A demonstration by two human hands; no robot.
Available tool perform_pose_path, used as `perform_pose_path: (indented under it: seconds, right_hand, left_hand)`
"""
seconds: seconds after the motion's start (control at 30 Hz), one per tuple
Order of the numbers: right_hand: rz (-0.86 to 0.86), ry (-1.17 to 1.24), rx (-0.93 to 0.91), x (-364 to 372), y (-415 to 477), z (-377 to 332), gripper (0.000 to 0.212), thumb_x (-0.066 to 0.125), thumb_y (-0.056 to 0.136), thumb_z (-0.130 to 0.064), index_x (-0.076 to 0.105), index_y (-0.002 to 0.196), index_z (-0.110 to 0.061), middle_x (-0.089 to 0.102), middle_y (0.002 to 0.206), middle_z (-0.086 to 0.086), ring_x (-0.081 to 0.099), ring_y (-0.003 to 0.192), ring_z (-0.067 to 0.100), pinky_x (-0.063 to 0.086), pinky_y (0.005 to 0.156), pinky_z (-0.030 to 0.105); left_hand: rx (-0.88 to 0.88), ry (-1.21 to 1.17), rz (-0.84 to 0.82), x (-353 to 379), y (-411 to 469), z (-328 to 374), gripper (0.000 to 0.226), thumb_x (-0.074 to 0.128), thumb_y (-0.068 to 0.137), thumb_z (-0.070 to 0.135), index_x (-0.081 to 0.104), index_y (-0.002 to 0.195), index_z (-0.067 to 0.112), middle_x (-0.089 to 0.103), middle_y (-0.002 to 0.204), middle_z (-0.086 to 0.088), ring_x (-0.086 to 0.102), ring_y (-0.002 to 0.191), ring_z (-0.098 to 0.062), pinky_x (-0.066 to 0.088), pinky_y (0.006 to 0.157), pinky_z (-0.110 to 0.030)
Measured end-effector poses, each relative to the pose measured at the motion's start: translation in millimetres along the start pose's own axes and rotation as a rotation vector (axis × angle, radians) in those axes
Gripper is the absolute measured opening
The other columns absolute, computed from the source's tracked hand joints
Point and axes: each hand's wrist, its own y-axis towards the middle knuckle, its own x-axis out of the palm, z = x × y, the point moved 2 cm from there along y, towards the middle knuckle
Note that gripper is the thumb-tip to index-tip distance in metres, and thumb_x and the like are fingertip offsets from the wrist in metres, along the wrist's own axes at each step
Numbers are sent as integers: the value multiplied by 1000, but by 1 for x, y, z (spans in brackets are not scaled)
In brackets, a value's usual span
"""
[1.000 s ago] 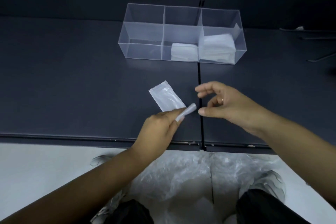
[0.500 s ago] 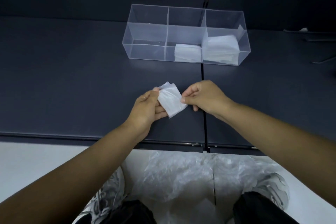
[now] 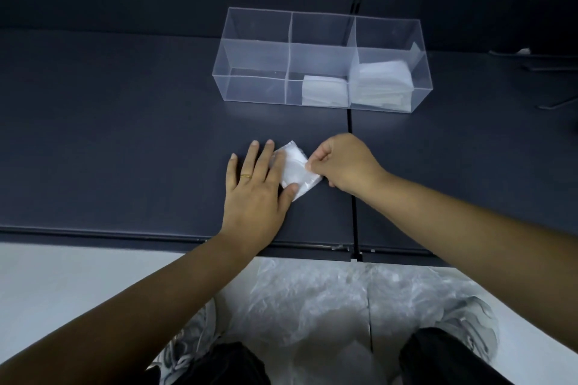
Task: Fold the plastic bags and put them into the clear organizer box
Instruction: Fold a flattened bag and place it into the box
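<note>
A small folded plastic bag (image 3: 295,169) lies flat on the dark table (image 3: 125,134), near its front edge. The left hand (image 3: 256,187) presses it with straight fingers; the right hand (image 3: 341,166) pinches its right edge. Behind stands a clear box (image 3: 322,62) with folded bags in its middle and right compartments.

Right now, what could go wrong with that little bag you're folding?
The folded plastic bag is kept flat only by the left hand pressing it and the right hand pinching its edge. If either lets go, it may spring open. The stack in the right compartment of the clear organizer box is already piled up, so another bag there might slide off. Loose plastic bags lie by the shoes and could get stepped on.
</note>
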Motion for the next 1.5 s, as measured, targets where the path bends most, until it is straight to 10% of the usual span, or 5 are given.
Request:
perform_pose_path:
  seconds: [0.33, 0.83, 1.23, 1.37, 1.5]
  right_hand:
    - [336, -400, -220, 29, -27, 24, 41, 63, 85, -45, 55, 116, -21, 47, 113, 1, 44, 107, 21, 29, 88, 31]
    - [266, -241, -153, 30, -23, 13, 15, 69, 82, -35, 59, 81, -24, 44, 98, -9, 46, 101, 13, 26, 83, 26]
    - [38, 133, -307, -13, -43, -7, 23, 64, 80, 1, 53, 80, -20, 60, 76, -6, 49, 61, 2, 45, 61, 19]
    - [-38, 135, -440, -29, -57, -16, 30, 69, 80, -2, 54, 85, -27, 63, 80, -12, 51, 63, 1, 44, 63, 13]
    - [12, 319, -273, -45, -42, -10, 18, 76, 79, -9, 66, 86, -22, 63, 70, -5, 52, 64, 3, 45, 67, 16]
  left_hand:
    - [-16, 115, -144, 5, 5, -10, 92, -5, 77, 77, -5, 153, 25, -7, 162, 2, -13, 147, -19, -13, 115, -50]
    - [-136, 110, -170, 7, 6, -6, 111, -6, 69, 86, -14, 150, 10, -17, 160, -5, -19, 146, -19, -11, 117, -51]
    - [-201, -762, -306, -39, 5, -11, 135, 64, 48, 83, -9, 151, 35, -2, 160, 16, -7, 143, 3, 5, 118, -31]
    - [-59, -1006, -340, -55, 20, -2, 84, 82, 59, 42, 49, 136, 31, 65, 121, 12, 57, 112, 3, 41, 90, -10]
    - [-158, -1248, -149, -60, 28, 4, 19, 77, 66, 29, 73, 79, 16, 73, 77, -1, 65, 69, -11, 52, 63, -19]
